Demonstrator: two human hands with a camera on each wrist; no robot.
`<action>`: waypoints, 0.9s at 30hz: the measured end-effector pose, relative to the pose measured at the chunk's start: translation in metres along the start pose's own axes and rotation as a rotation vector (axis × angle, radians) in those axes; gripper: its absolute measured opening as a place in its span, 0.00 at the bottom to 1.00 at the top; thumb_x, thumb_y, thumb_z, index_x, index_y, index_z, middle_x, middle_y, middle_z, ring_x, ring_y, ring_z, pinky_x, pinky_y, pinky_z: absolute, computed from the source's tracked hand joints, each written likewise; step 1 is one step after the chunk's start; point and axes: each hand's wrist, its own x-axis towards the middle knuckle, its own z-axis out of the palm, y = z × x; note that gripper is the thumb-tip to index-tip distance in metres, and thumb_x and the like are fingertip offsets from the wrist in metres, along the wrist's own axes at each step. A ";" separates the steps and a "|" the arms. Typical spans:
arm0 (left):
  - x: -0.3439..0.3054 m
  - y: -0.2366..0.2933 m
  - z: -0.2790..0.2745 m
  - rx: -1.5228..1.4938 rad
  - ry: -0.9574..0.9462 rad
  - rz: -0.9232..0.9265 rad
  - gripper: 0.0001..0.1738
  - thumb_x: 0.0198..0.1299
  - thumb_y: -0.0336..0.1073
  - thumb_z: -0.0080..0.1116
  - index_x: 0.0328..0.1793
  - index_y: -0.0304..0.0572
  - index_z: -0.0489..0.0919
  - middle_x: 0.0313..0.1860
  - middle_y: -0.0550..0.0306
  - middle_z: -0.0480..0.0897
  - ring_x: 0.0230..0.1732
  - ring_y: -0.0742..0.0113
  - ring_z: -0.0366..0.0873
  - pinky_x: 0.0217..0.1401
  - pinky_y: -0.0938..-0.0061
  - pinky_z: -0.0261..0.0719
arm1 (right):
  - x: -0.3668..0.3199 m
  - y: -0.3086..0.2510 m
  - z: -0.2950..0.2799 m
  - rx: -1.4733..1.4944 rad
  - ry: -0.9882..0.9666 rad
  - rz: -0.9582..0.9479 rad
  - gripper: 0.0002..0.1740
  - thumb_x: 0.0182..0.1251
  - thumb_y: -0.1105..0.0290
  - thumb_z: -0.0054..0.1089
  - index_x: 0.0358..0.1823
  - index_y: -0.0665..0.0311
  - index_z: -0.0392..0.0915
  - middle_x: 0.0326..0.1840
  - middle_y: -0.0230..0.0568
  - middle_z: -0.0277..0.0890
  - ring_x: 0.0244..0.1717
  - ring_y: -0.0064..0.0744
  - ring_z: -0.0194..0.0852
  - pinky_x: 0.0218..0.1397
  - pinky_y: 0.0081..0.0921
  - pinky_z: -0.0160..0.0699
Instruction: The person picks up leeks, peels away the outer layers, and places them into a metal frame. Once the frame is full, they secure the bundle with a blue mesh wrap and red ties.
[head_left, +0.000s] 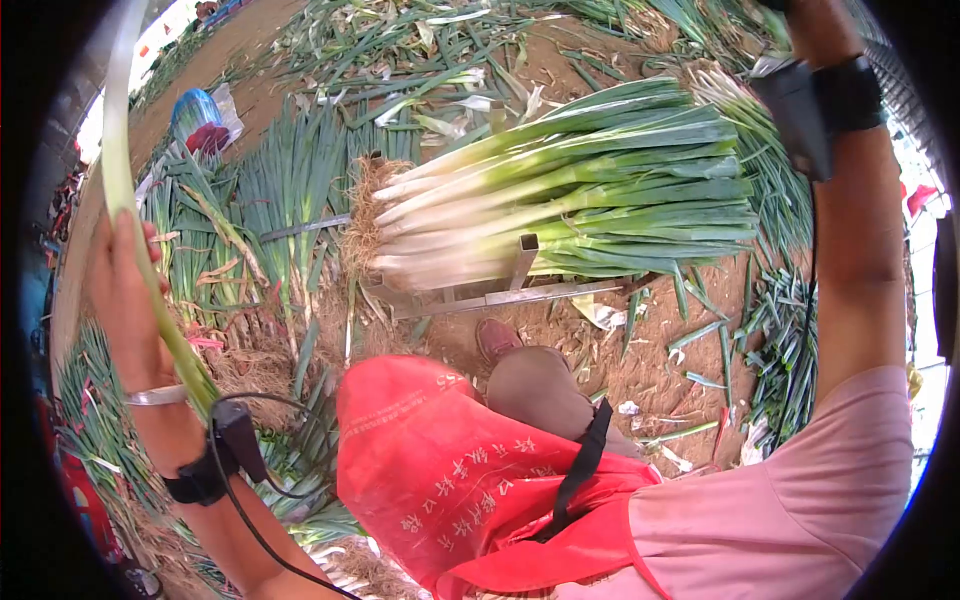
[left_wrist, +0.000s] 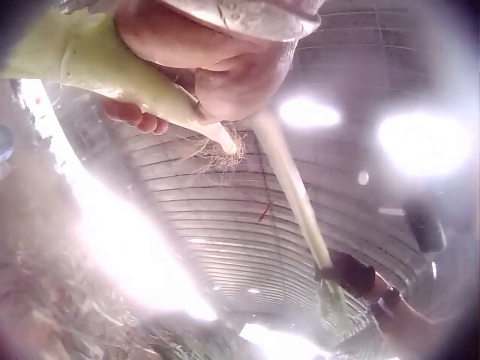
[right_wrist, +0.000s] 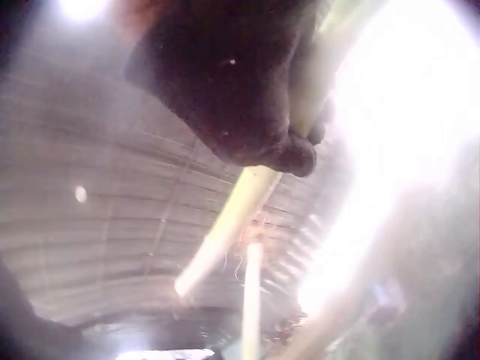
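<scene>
At the left of the head view, my bare left hand [head_left: 128, 300] grips a long leek [head_left: 118, 150], its pale part raised and its green part hanging by the forearm. The left wrist view shows this hand [left_wrist: 217, 67] curled round the leek [left_wrist: 120, 75], with stringy roots [left_wrist: 225, 150] beyond the fingers. My right hand [right_wrist: 225, 90], in a dark glove, is curled round another leek [right_wrist: 229, 217], whose pale end sticks out below the fist. In the head view that hand is mostly cut off by the top edge.
A big pile of leeks [head_left: 600, 180] lies on a metal frame [head_left: 500, 298], roots to the left. More leeks [head_left: 300, 170] stand at the left, and others [head_left: 785, 370] lie at the right. Cut leaves litter the soil. A shoe [head_left: 497, 338] is below the frame.
</scene>
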 end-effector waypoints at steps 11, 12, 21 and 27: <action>-0.043 -0.142 0.038 -0.093 -0.062 -0.388 0.18 0.73 0.46 0.47 0.58 0.41 0.75 0.36 0.65 0.76 0.32 0.83 0.71 0.24 0.86 0.70 | -0.096 0.071 0.251 -0.023 -0.818 0.361 0.35 0.54 0.71 0.64 0.67 0.42 0.72 0.46 0.51 0.76 0.51 0.52 0.76 0.57 0.43 0.73; -0.042 -0.147 0.041 -0.072 -0.065 -0.365 0.19 0.73 0.46 0.47 0.59 0.41 0.74 0.36 0.65 0.76 0.32 0.83 0.71 0.24 0.86 0.69 | -0.092 0.076 0.261 -0.018 -0.830 0.360 0.35 0.54 0.71 0.64 0.67 0.42 0.72 0.46 0.51 0.76 0.51 0.52 0.76 0.57 0.43 0.73; -0.041 -0.115 0.100 -0.213 -0.156 -0.338 0.19 0.73 0.44 0.47 0.62 0.41 0.74 0.37 0.65 0.77 0.32 0.82 0.71 0.26 0.87 0.69 | -0.077 0.080 0.318 0.148 -0.983 0.334 0.32 0.56 0.63 0.57 0.66 0.52 0.71 0.59 0.51 0.76 0.59 0.51 0.75 0.64 0.42 0.71; 0.013 -0.021 0.116 -0.704 -0.267 -0.309 0.20 0.73 0.45 0.48 0.60 0.36 0.73 0.38 0.60 0.78 0.32 0.78 0.74 0.27 0.83 0.72 | -0.049 0.064 0.261 0.163 -0.517 0.367 0.28 0.65 0.54 0.57 0.66 0.55 0.72 0.60 0.54 0.75 0.57 0.53 0.77 0.62 0.42 0.73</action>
